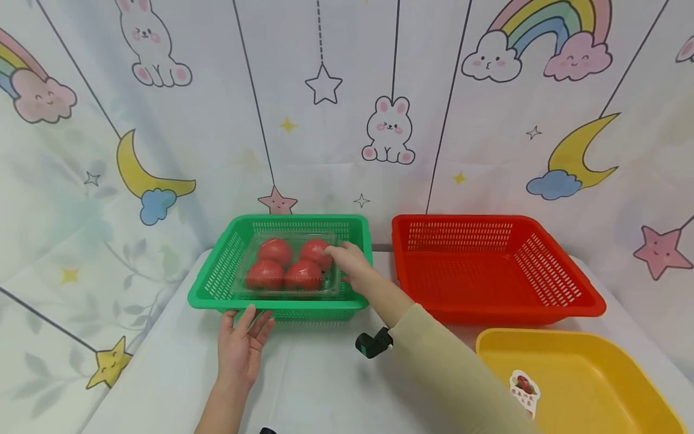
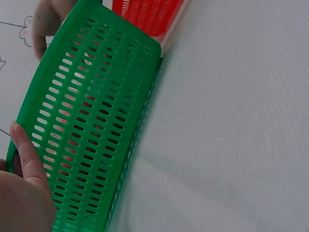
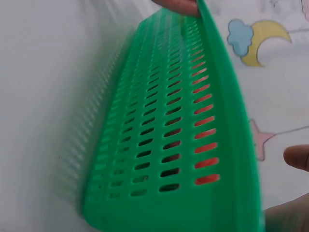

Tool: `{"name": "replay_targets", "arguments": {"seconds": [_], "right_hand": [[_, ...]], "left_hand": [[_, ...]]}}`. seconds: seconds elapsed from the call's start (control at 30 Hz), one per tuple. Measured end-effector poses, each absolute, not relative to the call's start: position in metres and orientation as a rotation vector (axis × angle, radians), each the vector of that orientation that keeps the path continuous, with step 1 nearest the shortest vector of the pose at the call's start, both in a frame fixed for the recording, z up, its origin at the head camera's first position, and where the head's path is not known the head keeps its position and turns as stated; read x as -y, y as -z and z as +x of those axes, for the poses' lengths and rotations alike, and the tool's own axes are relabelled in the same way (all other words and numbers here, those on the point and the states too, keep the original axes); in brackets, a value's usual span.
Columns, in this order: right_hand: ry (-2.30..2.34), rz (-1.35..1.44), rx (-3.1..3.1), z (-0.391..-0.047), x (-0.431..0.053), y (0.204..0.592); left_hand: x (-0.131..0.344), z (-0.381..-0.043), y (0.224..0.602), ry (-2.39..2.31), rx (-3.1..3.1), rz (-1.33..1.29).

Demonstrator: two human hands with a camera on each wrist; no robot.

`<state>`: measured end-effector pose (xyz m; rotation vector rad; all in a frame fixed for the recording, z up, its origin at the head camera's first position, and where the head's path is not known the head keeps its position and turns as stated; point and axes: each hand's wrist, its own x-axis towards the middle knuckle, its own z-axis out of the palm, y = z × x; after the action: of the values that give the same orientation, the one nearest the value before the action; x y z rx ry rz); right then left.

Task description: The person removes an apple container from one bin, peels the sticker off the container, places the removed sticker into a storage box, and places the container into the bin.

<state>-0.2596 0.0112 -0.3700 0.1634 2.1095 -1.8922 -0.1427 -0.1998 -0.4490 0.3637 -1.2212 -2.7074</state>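
In the head view a clear plastic box (image 1: pixel 287 293) of several red tomatoes (image 1: pixel 303 275) is inside the green basket (image 1: pixel 282 305). My right hand (image 1: pixel 352 265) reaches over the basket's right side and grips the right end of the box; one fingertip overlaps a tomato. My left hand (image 1: pixel 241 349) is at the front of the basket, its fingertips right at the rim and the fingers loosely spread. From the left wrist, its thumb (image 2: pixel 29 154) lies against the outside of the perforated wall. In the right wrist view the basket wall hides most of the right hand.
Right of the green basket is a red perforated basket (image 1: pixel 461 271). A yellow tray (image 1: pixel 575 380) with a fruit sticker (image 1: pixel 524 389) lies at the front right. Behind the white table (image 1: pixel 320 374) hangs a cartoon-patterned curtain (image 1: pixel 336 138).
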Motion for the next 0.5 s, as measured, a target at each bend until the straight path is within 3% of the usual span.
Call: {"name": "replay_targets", "arguments": {"seconds": [0.5], "right_hand": [[1.876,-0.232,-2.16,-0.189,-0.091,0.311]], "left_hand": [[0.198,-0.141,0.446,2.738,1.22,0.39]]}}
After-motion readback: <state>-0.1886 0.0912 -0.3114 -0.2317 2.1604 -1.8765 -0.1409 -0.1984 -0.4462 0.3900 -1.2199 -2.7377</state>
